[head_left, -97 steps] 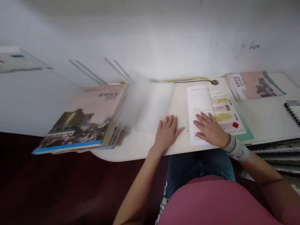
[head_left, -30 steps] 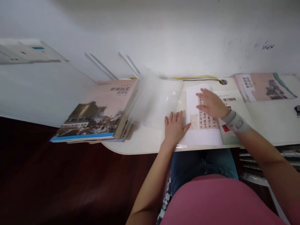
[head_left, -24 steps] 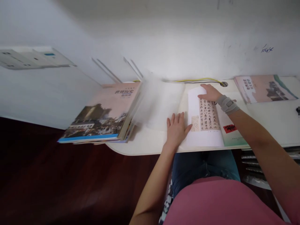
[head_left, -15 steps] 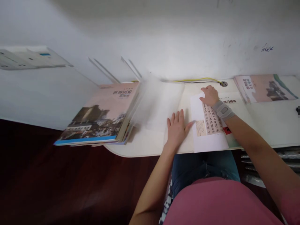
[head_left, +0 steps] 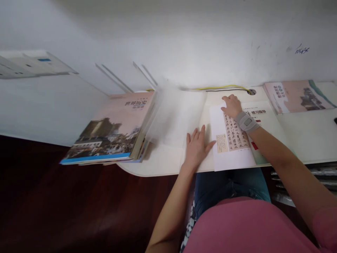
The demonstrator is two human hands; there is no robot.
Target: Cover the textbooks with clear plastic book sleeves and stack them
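Observation:
A booklet [head_left: 259, 121] with printed Chinese characters lies on the desk before me, a white panel with a calligraphy print [head_left: 235, 137] showing on its left side. My right hand [head_left: 232, 106] rests on the top edge of this panel, thumb and fingers apart; its wrist wears a grey band. To the left, my left hand [head_left: 197, 149] lies flat with fingers spread, its thumb tip close to the panel's left edge. Beside and beyond that hand spreads a translucent whitish sheet [head_left: 181, 116], which looks like plastic; its left part is blurred.
On the left, a stack of books [head_left: 113, 130] overhangs the edge of the white desk [head_left: 158, 163]. Another history book [head_left: 302, 96] lies at the far right. A yellow cable [head_left: 221, 86] runs along the wall to a desk hole [head_left: 252, 92]. A wall socket panel [head_left: 26, 63] sits at upper left.
The booklet and my right hand have shifted slightly left. My left hand has moved a little left too, still flat with its fingers spread.

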